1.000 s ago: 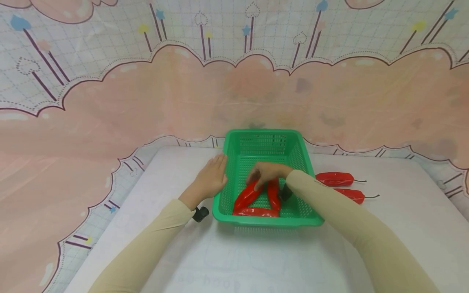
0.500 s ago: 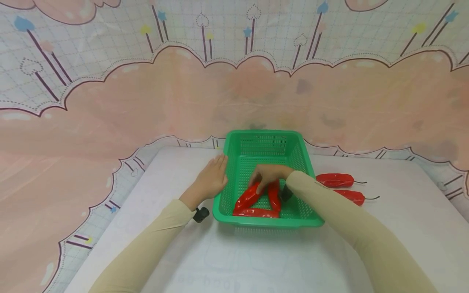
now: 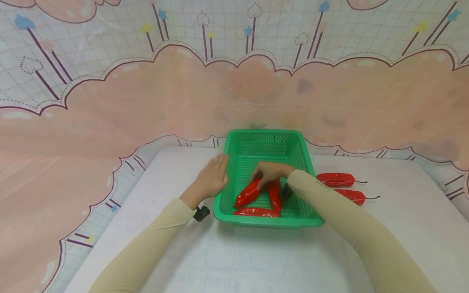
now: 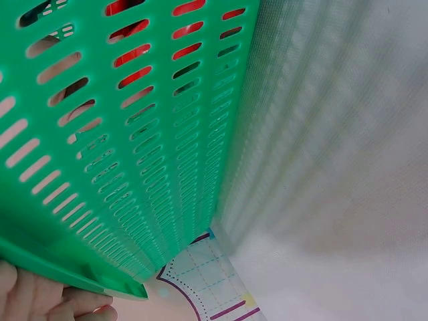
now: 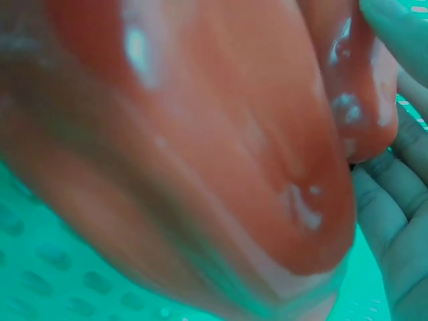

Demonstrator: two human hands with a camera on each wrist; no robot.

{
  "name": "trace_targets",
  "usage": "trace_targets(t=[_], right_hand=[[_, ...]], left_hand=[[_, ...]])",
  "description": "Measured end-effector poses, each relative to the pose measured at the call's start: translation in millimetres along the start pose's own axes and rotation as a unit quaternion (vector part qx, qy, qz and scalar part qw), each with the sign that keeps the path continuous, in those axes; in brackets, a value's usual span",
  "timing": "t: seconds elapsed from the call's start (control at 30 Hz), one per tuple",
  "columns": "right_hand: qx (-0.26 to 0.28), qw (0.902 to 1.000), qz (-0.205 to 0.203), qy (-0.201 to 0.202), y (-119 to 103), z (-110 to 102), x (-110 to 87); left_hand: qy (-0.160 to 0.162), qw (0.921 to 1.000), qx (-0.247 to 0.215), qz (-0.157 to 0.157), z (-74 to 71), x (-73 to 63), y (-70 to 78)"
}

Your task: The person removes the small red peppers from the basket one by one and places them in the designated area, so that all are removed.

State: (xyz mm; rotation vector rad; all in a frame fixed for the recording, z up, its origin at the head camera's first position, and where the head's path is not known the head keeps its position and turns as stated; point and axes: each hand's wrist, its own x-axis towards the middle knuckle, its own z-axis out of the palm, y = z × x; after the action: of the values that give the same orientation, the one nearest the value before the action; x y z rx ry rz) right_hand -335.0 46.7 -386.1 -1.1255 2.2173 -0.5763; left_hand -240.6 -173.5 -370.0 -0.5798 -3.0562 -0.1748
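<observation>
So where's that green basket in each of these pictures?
Head: the green basket sits below centre, slightly right.
Left wrist: its slotted wall fills the upper left.
Right wrist: only perforated patches, lower left and towards the right edge.
Shared landmark: the red peppers inside it.

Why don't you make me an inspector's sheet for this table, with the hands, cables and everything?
Surface: white table.
Job's things: green basket; inside show a slanted red pepper, a second red pepper and a third red pepper along the near wall. Right of the basket lie a fourth red pepper and a fifth red pepper, partly hidden by the right sleeve.
Clutter: nothing seen.
Hands: left hand against the basket's left side; right hand gripping the slanted red pepper.
Cables: nothing seen.
Surroundings: patterned backdrop behind the table.
</observation>
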Motion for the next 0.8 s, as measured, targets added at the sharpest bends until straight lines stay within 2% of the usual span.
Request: trace_targets(t=[0.4,0.8], right_hand=[[-0.019,0.9998,0.003,-0.001,-3,2,1.3],[-0.025,0.9995,0.007,-0.02,-11,9,4.3]], left_hand=[[-0.005,1.0,0.0,-0.002,-1.0,0.4,0.3],[-0.001,1.0,0.002,0.001,-2.1,-0.4,1.4]])
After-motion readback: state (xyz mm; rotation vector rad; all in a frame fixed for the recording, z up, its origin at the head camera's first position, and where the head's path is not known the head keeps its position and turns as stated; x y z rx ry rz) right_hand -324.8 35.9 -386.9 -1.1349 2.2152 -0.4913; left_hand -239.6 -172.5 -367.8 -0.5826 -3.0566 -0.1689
